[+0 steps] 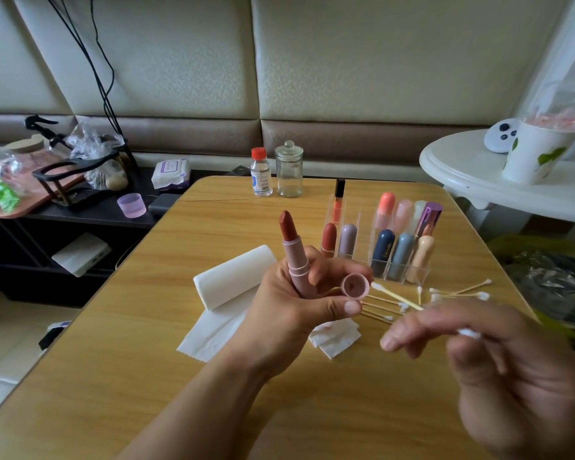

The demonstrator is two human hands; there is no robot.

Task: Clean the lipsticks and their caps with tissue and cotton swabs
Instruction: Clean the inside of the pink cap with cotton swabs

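My left hand (299, 300) grips an open pink lipstick (294, 257) upright, its dark red bullet pointing up. The same hand pinches the pink cap (355, 286) between thumb and finger, its opening facing me. My right hand (498, 356), blurred, holds a cotton swab (395, 298) whose white tip sits just right of the cap's rim. Folded white tissue (226, 287) lies on the wooden table (153, 376) under my left hand, with a crumpled, stained piece (337, 338) beside it.
A clear organiser (387, 247) with several capped lipsticks stands behind my hands. Loose cotton swabs (458, 293) lie to its right. A small red-capped bottle (261, 172) and a glass jar (289, 171) stand at the table's far edge. A white side table (462, 174) is at the right.
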